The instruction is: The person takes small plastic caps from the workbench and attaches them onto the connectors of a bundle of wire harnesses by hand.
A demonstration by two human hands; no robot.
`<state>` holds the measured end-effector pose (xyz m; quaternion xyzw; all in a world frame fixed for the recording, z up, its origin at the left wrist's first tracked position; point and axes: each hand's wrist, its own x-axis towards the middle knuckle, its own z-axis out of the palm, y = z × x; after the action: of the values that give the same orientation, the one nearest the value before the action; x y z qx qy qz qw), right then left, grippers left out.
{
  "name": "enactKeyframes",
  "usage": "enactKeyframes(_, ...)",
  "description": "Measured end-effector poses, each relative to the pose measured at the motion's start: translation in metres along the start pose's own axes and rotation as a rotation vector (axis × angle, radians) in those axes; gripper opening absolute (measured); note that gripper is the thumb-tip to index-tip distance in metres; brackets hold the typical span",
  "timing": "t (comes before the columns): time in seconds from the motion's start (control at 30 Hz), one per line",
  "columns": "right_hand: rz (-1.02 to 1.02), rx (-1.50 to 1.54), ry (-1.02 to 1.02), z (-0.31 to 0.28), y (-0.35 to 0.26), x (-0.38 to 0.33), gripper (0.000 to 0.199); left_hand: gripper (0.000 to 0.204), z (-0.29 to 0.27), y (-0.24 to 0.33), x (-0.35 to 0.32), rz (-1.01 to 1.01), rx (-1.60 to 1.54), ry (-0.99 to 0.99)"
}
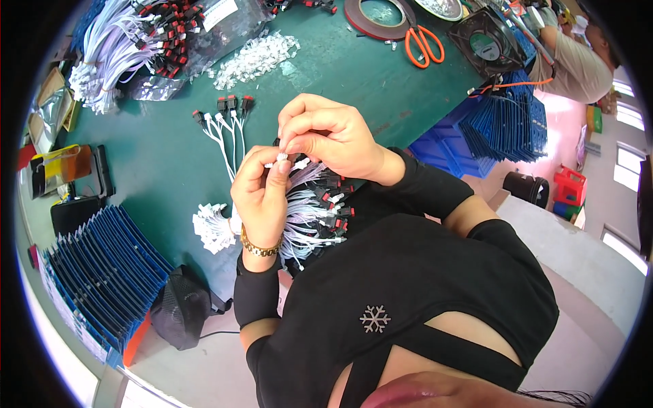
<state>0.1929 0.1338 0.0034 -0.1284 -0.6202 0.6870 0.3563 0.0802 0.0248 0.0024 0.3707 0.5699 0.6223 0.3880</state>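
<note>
Pinched between the thumb and fingers of my left hand (260, 189) is a small white connector (281, 157). My right hand (333, 139) meets it from the right, its thumb and forefinger pressed together just above the connector; what they grip is too small to make out. Beneath and beside my left wrist lies a bundle of white cables (309, 221) with black and red plugs, its white connector ends (214, 228) on the other side. A few separate cables (230, 129) with black plugs lie on the green table (160, 149) beyond my hands.
Small clear plastic pieces (258, 60) form a pile near a large cable heap (129, 47). Orange-handled scissors (423, 47), a tape roll (381, 17) and a black fan (484, 42) lie farther right. Blue racks (109, 272) stand left; a person (578, 64) sits at far right.
</note>
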Motion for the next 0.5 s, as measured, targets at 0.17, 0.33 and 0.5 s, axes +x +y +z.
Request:
enactKeyframes(0.17, 0.064, 0.071, -0.043, -0.0023, 0.0014, -0.0002, 0.005, 0.007, -0.0007, 0.0013, -0.0006, -0.014, -0.059, -0.026)
enactKeyframes(0.33, -0.039, -0.009, -0.085, -0.0035, 0.0039, 0.002, 0.005, 0.007, -0.0017, 0.001, -0.0004, -0.026, -0.077, -0.04)
enactKeyframes(0.5, 0.019, 0.052, -0.058, 0.0013, 0.0062, -0.0014, 0.004, 0.005, -0.0017, 0.0024, 0.0005, -0.007, -0.013, -0.02)
